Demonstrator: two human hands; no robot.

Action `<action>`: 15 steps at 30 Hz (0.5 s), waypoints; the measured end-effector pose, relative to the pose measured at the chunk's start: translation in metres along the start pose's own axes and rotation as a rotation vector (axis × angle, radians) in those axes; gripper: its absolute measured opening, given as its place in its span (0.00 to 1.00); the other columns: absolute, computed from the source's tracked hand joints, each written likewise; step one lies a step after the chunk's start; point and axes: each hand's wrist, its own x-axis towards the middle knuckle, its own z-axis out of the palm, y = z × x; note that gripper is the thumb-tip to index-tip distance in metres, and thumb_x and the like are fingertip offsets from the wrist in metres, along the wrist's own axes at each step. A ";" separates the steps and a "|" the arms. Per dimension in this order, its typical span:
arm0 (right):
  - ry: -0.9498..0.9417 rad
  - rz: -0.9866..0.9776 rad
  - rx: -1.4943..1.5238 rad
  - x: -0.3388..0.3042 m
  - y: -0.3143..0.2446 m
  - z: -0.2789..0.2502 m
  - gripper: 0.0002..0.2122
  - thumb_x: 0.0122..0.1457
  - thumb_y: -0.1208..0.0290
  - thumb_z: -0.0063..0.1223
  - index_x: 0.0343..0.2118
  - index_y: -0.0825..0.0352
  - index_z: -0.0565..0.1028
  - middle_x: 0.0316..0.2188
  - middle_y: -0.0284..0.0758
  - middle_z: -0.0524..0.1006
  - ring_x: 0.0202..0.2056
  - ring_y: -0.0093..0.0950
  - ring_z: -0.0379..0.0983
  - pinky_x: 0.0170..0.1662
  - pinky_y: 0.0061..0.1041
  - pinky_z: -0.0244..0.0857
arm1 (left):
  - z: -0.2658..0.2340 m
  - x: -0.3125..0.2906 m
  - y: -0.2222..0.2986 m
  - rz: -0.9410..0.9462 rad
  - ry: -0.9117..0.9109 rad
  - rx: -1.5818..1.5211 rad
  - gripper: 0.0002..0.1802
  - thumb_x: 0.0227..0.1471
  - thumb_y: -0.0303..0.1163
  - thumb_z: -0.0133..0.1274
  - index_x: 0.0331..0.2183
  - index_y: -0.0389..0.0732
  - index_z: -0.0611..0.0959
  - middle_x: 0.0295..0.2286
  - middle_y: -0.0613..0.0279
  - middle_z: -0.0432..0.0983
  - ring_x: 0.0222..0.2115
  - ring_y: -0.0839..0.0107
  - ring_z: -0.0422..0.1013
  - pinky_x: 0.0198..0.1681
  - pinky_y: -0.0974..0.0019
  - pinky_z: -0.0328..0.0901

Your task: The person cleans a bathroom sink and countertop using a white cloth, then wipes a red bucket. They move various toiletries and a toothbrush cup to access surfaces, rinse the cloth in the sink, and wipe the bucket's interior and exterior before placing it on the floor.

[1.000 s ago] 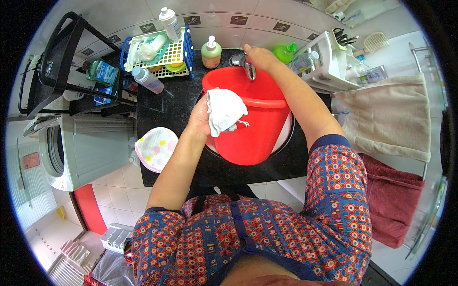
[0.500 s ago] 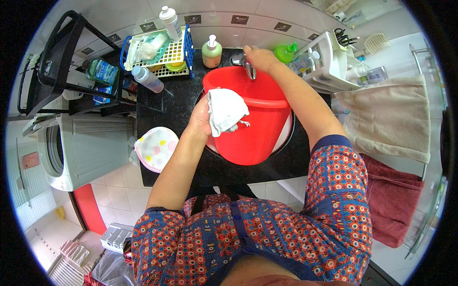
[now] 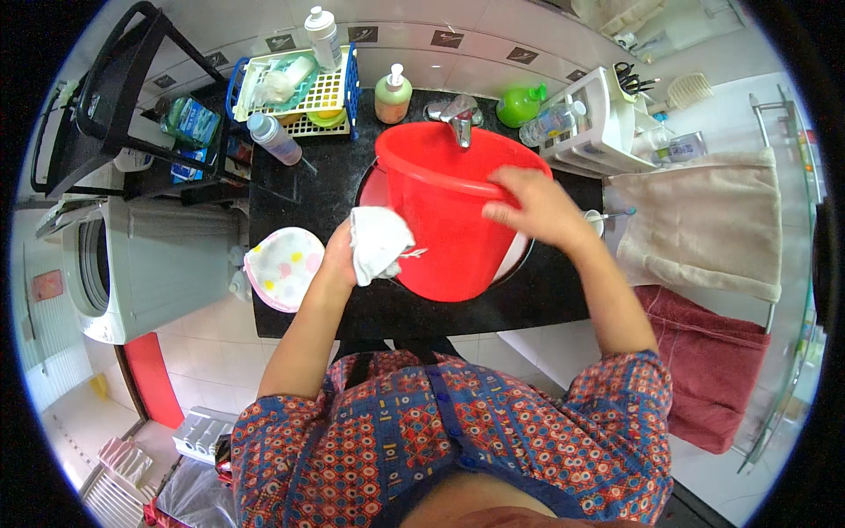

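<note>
Red plastic fills the middle of the counter [image 3: 308, 204]: a big bucket [image 3: 447, 242] sits over the round sink [image 3: 373, 189], its mouth toward 12 o'clock, where the chrome tap [image 3: 462, 129] hangs its spout over the opening. Taking the bucket as the clock's centre, I see the person's left hand [image 3: 338, 255] at 8 o'clock, holding a bunched white cloth [image 3: 378, 242] just beside the red wall, a few loose strings dangling; most of those fingers are hidden beneath the fabric. The right hand [image 3: 544, 208] is at 3 o'clock by the rim, palm down, thumb well apart from the loosely bent fingers. From here I cannot tell whether they touch the bucket.

A pump bottle [image 3: 393, 99] stands at 11, a bright green bottle [image 3: 521, 107] at 1, and a slatted rack [image 3: 327, 95] at 10. Beyond the cloth, past 8, lies a round spotted pouch [image 3: 286, 268]. A beige towel [image 3: 700, 233] hangs at 3, a dark red towel [image 3: 709, 365] at 4.
</note>
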 end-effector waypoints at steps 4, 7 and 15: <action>0.352 -0.001 -0.208 -0.016 0.015 0.041 0.21 0.48 0.49 0.57 0.20 0.66 0.68 0.19 0.42 0.71 0.24 0.41 0.71 0.27 0.39 0.62 | -0.030 -0.010 -0.017 -0.004 0.074 0.066 0.23 0.57 0.40 0.38 0.43 0.31 0.75 0.39 0.47 0.76 0.39 0.54 0.74 0.45 0.51 0.70; 0.486 -0.078 -0.245 0.007 0.028 0.035 0.22 0.48 0.49 0.57 0.14 0.64 0.66 0.14 0.40 0.69 0.19 0.39 0.69 0.22 0.36 0.61 | -0.031 -0.013 -0.022 -0.057 0.102 0.021 0.23 0.57 0.39 0.38 0.44 0.31 0.75 0.39 0.48 0.76 0.39 0.55 0.74 0.46 0.53 0.69; 0.318 -0.098 -0.166 0.029 0.022 -0.019 0.24 0.49 0.47 0.56 0.13 0.66 0.67 0.12 0.42 0.67 0.17 0.42 0.67 0.20 0.36 0.58 | -0.028 -0.034 -0.021 -0.021 0.137 0.012 0.23 0.58 0.39 0.37 0.44 0.31 0.76 0.37 0.50 0.77 0.37 0.59 0.75 0.43 0.56 0.71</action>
